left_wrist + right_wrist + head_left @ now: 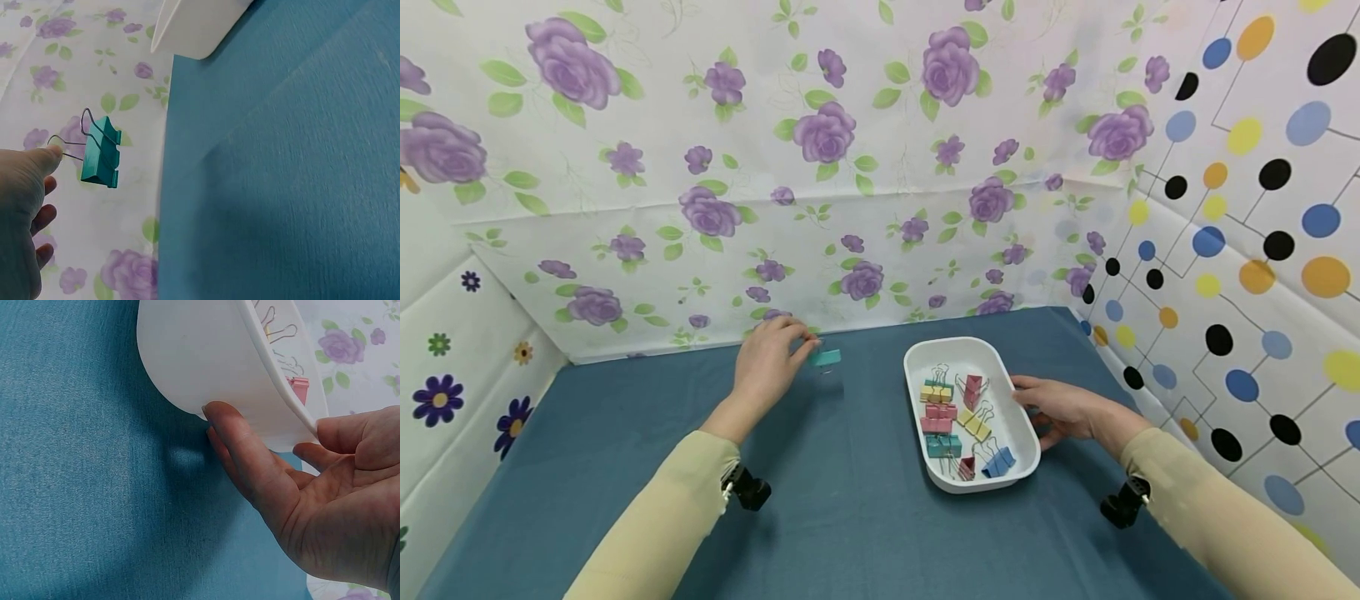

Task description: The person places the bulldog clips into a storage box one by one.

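My left hand [767, 358] pinches a teal binder clip [102, 153] by one wire handle between thumb and fingertip. The clip hangs in the air near the back edge of the table, its other handle standing out. On the right, my right hand [1063, 408] holds a white plastic tray [1030, 433] at its right side, with digits at the rim and against the lower wall. Inside the tray lie several binder clips: yellow [975, 425], pink [937, 424], teal [943, 446], blue [998, 462] and red ones [972, 388].
A blue cloth [857, 533] covers the table. Behind it rises a wall sheet with purple flowers [861, 279]. A dotted sheet [1240, 333] stands at the right and a flowered one [445, 433] at the left. Small black devices [751, 490] are strapped at both wrists.
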Demonstrator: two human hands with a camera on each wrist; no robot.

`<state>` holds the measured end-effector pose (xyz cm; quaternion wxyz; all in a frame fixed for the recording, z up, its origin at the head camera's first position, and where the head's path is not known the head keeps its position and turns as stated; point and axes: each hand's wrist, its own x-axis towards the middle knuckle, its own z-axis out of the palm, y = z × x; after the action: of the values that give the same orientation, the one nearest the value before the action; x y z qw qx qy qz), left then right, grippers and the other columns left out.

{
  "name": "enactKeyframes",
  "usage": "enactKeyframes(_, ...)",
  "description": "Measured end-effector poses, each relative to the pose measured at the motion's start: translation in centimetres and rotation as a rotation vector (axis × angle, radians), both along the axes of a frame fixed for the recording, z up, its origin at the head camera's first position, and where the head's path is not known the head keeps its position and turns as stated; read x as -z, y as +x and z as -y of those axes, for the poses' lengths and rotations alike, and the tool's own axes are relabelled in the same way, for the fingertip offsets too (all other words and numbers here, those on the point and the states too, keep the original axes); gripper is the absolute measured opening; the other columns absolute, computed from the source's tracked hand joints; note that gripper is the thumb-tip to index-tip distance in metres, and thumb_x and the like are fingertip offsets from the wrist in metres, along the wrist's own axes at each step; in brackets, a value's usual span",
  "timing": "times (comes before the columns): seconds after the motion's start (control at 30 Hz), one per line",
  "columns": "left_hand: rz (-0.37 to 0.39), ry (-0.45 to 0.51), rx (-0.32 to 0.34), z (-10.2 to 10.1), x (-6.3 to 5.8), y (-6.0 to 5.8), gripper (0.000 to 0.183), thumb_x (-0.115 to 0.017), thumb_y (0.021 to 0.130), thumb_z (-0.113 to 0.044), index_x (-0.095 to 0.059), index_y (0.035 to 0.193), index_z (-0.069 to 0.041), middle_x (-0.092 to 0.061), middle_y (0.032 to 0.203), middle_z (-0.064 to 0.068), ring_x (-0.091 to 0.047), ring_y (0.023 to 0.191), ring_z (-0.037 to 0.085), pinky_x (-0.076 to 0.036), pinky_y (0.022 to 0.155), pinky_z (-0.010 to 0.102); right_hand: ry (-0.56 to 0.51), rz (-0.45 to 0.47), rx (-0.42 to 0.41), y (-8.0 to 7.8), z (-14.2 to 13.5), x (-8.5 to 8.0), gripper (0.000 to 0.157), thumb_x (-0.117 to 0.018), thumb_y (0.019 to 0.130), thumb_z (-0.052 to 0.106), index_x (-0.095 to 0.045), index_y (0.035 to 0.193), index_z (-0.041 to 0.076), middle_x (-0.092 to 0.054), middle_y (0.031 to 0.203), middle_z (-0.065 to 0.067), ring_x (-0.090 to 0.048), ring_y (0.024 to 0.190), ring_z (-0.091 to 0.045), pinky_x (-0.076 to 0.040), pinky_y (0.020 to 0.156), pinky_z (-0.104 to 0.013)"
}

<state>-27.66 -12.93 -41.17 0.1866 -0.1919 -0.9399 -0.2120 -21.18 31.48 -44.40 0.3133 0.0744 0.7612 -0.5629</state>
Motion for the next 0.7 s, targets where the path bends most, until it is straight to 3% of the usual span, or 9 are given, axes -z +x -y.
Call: enactKeyframes(0.7, -0.053, 0.045, 0.073, -2.7, -1.2, 0.7, 0.009, -0.077, 0.094, -0.028, -0.079, 0.097, -0.020, -0.069, 0.113, 0.001, -0.062, 0.107, 0.028, -0.051, 0.091, 0.048, 0.007, -0.003, 0.001, 0.1, 0.0, 0.0, 0.060, -0.042, 0.112, 0.027, -0.017, 0.165, 0.015, -0.051, 0.138, -0.024, -0.063, 0.110, -0.037, -0.060, 0.073, -0.053)
